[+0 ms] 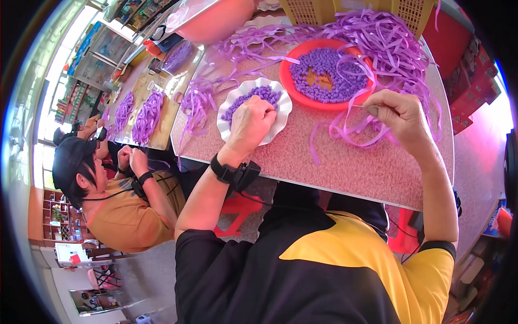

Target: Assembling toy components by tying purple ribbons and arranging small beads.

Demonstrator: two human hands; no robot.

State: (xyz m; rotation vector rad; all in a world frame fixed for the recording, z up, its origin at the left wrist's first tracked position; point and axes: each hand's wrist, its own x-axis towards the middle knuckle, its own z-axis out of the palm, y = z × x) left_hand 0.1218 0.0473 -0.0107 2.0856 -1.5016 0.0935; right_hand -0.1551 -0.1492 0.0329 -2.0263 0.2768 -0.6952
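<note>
My left hand (251,125) is closed, fingers curled down into a white scalloped bowl (284,120) of small purple beads (237,103). What its fingertips hold, if anything, is hidden under the hand. To the right, my right hand (398,116) is raised above the table edge in a pinch. From its fingertips a thin, pale, needle-like piece (356,106) points left, meeting a loop of purple ribbon (345,127). Just beyond, a red round tray (287,81) holds many more purple beads (329,92), with a bare patch in their middle.
A big heap of purple ribbons (386,48) covers the far right of the pink speckled table (302,162). Behind stand a yellow crate (367,8) and a pink basin (216,21). At left, a co-worker (129,200) sits by a wooden table (162,132) with ribbon bundles (148,116).
</note>
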